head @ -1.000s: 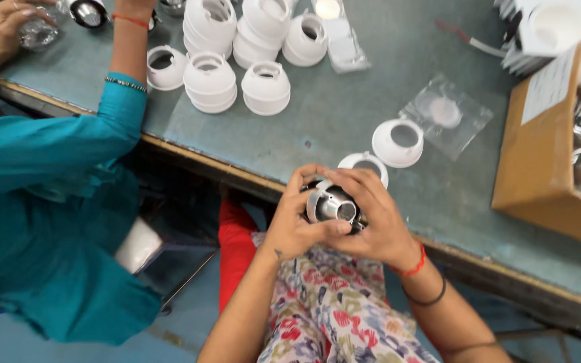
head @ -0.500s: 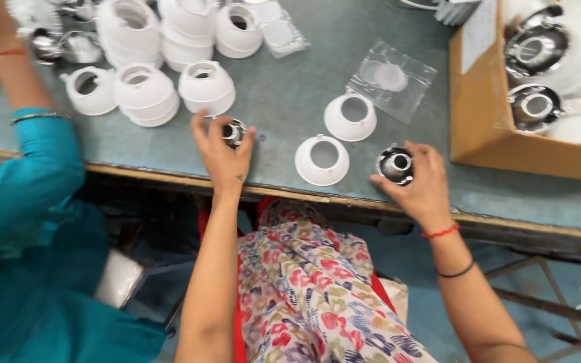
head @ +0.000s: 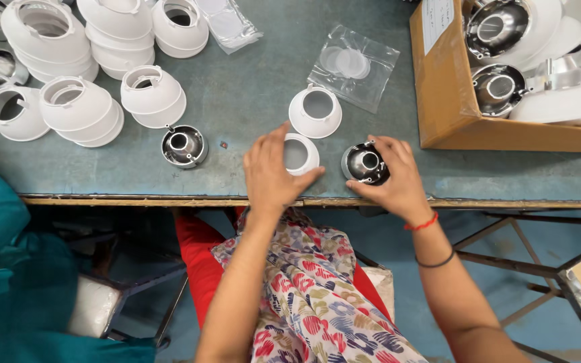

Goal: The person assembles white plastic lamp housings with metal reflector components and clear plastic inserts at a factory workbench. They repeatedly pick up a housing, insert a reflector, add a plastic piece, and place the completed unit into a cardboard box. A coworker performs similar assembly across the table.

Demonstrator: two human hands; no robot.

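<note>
- Chrome reflector (head: 183, 146) sits alone left of both hands, bare desk (head: 237, 101) around it.
- Left hand (head: 270, 171): grip half-closed on white cone housing (head: 298, 153), near desk edge.
- Right hand (head: 391, 176): grip clamped around second chrome reflector (head: 364, 163), cardboard box (head: 448, 101) close right.

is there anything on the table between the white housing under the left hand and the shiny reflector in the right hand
Nothing visible does. The white housing under the left hand and the shiny reflector in the right hand are separated only by bare table.
</note>
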